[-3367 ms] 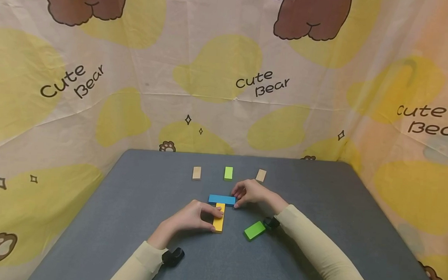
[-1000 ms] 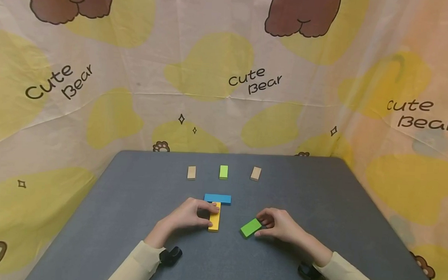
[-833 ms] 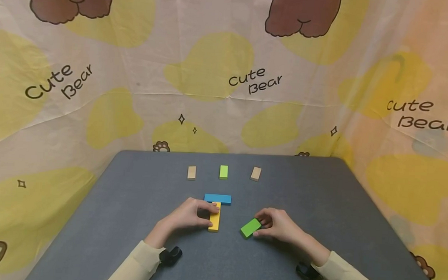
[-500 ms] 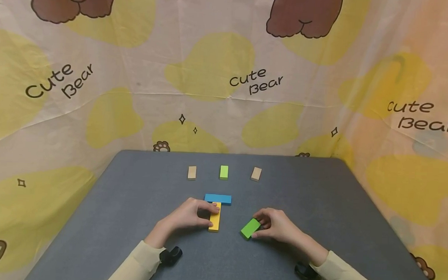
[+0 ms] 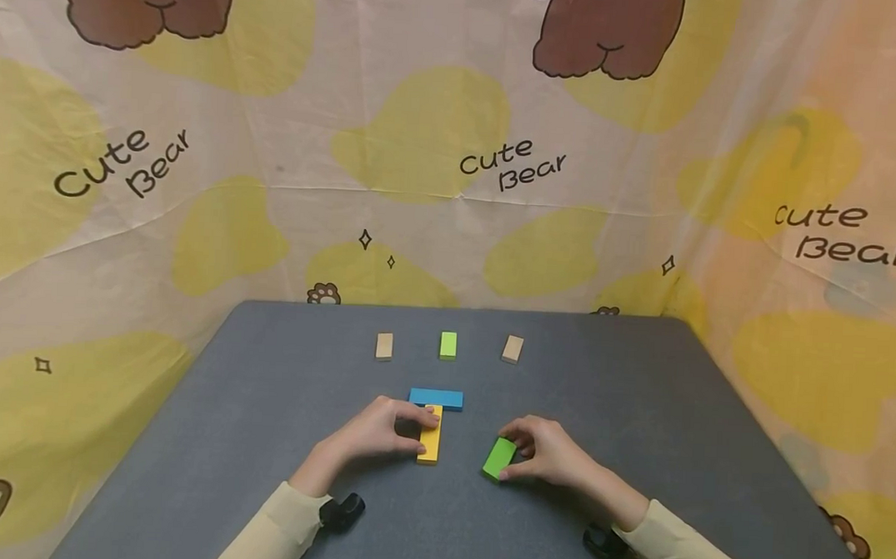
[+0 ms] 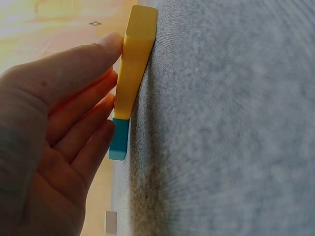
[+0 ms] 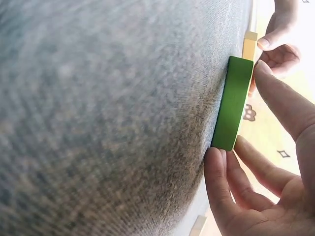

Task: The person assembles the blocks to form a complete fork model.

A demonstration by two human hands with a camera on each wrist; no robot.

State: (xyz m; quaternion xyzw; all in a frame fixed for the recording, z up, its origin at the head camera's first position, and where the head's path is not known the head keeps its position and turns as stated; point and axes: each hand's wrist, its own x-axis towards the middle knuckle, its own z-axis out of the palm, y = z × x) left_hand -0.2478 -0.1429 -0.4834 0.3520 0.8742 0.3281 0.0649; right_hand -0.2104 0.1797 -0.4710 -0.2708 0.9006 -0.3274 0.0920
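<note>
At lower centre, the green rectangular block (image 5: 499,458) pinched by the right hand (image 5: 547,452) should be kept flat, the yellow oblong block (image 5: 430,441) being steadied by the relaxed left hand (image 5: 375,429).

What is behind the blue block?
Farther back on the table lies a light green block between two tan blocks. In the head view, the blue block covers its own far side.

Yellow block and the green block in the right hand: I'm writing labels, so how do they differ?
The yellow block looks longer than the green block. The yellow block runs almost straight up the head view, while the green block slants. The yellow block's far end meets the blue block; the green block lies apart from other blocks. Both are rectangular and held, by the left hand and right hand respectively.
</note>
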